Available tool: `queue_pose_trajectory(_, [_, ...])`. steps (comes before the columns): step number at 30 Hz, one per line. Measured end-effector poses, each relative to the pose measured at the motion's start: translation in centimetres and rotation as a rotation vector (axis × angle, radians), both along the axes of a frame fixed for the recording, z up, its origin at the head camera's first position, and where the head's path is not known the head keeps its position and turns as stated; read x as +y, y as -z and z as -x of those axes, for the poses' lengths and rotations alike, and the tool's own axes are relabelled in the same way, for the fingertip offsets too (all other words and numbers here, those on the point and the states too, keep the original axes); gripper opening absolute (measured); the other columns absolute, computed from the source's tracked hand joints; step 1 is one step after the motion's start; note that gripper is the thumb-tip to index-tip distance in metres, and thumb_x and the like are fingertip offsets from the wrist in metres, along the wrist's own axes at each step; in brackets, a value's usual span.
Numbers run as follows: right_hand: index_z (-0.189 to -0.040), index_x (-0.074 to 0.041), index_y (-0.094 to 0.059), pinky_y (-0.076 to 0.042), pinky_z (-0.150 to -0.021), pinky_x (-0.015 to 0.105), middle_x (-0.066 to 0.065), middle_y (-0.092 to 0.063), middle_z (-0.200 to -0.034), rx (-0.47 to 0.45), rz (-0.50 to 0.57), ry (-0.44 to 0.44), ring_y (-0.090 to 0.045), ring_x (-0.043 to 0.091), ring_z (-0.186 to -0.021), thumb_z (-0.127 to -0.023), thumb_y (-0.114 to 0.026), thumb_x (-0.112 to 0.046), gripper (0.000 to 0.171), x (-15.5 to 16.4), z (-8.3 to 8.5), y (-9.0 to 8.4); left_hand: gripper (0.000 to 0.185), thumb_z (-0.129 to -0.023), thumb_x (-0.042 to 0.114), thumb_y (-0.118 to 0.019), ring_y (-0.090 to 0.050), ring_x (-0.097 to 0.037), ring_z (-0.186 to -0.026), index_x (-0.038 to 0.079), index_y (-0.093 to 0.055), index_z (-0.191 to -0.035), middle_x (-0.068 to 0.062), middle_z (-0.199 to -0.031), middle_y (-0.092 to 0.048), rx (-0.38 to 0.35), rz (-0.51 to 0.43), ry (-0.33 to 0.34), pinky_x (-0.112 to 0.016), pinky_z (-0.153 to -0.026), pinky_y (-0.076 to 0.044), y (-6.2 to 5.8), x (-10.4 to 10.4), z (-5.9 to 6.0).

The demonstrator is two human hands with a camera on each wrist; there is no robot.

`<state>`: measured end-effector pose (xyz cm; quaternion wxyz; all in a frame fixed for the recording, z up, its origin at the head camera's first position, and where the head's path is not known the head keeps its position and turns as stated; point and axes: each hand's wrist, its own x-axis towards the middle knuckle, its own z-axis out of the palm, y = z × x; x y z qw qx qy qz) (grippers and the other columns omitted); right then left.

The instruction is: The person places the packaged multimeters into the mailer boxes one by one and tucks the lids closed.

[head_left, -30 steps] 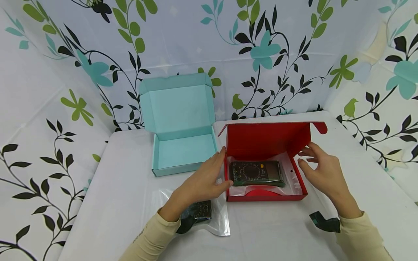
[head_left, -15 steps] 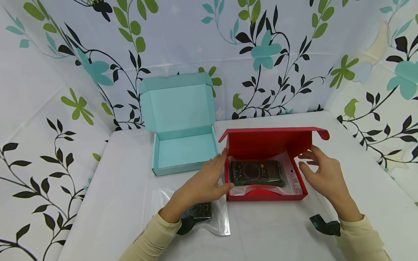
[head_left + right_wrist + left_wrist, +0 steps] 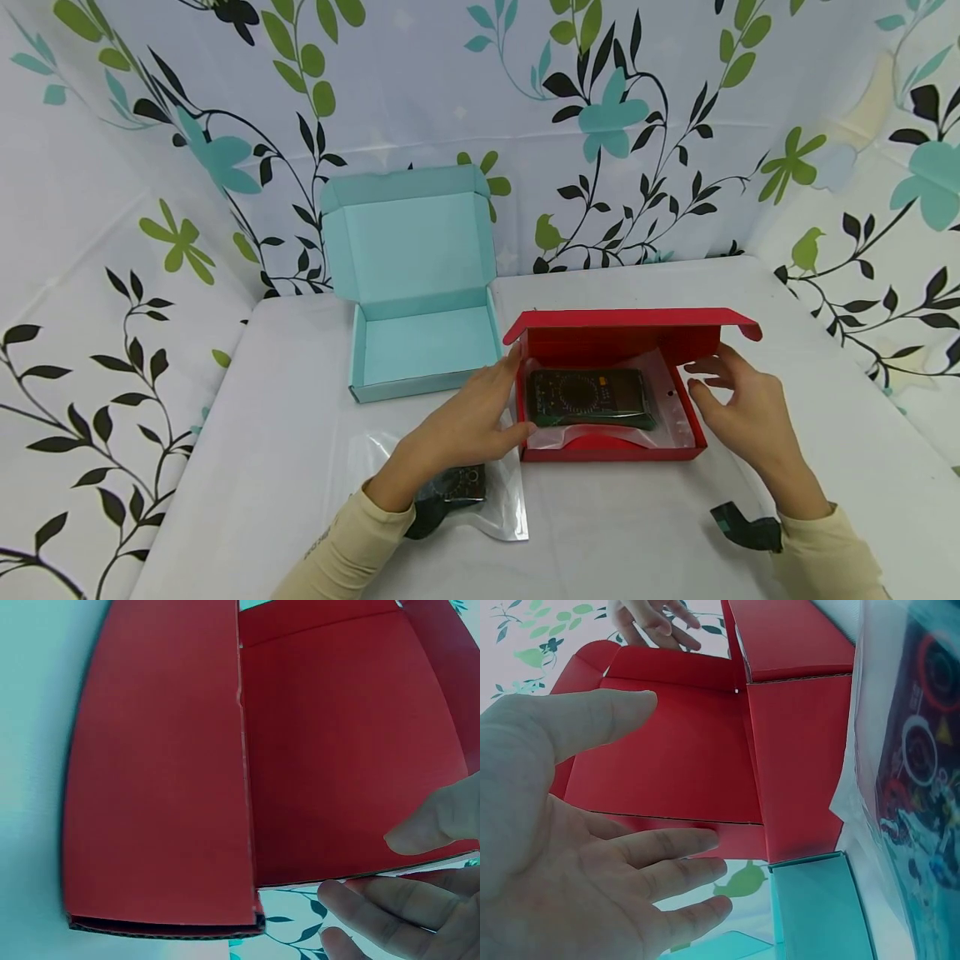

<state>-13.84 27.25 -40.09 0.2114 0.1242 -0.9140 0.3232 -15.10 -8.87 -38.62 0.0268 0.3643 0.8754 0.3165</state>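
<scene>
Head view: red box point(image 3: 611, 446) on the white table point(image 3: 285, 450), lid point(image 3: 630, 319) tipped halfway down over a bagged multimeter point(image 3: 587, 397); left hand point(image 3: 465, 421) against its left wall, right hand point(image 3: 738, 404) beside its right wall, both with relaxed, spread fingers, gripping nothing. Open teal box point(image 3: 420, 333) just left; a second bagged device point(image 3: 457, 492) under the left wrist.

Left wrist view: left hand point(image 3: 577, 847) wide, facing the lid point(image 3: 667, 742).

Right wrist view: right hand's fingertips point(image 3: 420, 892) near the lid's point(image 3: 330, 750) edge.
</scene>
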Motion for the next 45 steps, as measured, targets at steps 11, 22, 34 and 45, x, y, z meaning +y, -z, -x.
queue_pose_trajectory(11, [-0.136, 0.004, -0.058, -0.055, -0.076, 0.065, 0.025, -0.073, -0.109, -0.005, 0.016, 0.01, -0.073, 0.047, -0.09, -0.082, -0.075, 0.005, 0.057, -0.2, -0.5, 0.7, 0.098, -0.093, 0.018, -0.075, -0.036, -0.032, -0.148, 0.011, -0.009, -0.166, -0.013, -0.16, -0.039, 0.01, 0.006, 0.019, -0.051, -0.119, -0.029, 0.0, 0.1, 0.0])
queue_pose_trajectory(22, [-0.131, 0.004, -0.061, -0.059, -0.075, 0.053, 0.024, -0.074, -0.109, 0.016, 0.009, 0.012, -0.074, 0.045, -0.088, -0.084, -0.073, 0.005, 0.049, -0.3, -0.7, 1.1, 0.099, -0.089, 0.016, -0.079, -0.041, -0.031, -0.143, 0.016, -0.013, -0.163, -0.013, -0.153, -0.045, -0.017, -0.007, 0.006, -0.053, -0.117, -0.031, 0.1, 0.1, -0.2])
queue_pose_trajectory(34, [-0.135, 0.003, -0.058, -0.057, -0.074, 0.021, 0.024, -0.073, -0.112, -0.016, 0.054, 0.022, -0.073, 0.046, -0.089, -0.087, -0.07, 0.007, 0.05, 0.2, -1.1, 1.5, 0.089, -0.097, 0.027, -0.072, -0.037, -0.034, -0.147, 0.005, -0.019, -0.165, -0.014, -0.162, -0.038, -0.055, 0.069, -0.054, -0.052, -0.12, -0.026, -0.1, -0.7, 0.0])
queue_pose_trajectory(45, [-0.139, 0.003, -0.055, -0.06, -0.077, 0.048, 0.027, -0.068, -0.12, -0.072, 0.03, 0.05, -0.069, 0.05, -0.101, -0.093, -0.067, 0.005, 0.048, 1.6, -1.4, 0.9, 0.075, -0.102, 0.035, -0.062, -0.038, -0.035, -0.146, 0.006, -0.03, -0.164, -0.009, -0.161, -0.041, -0.041, -0.031, -0.141, -0.055, -0.121, -0.021, -3.0, -2.6, -0.8])
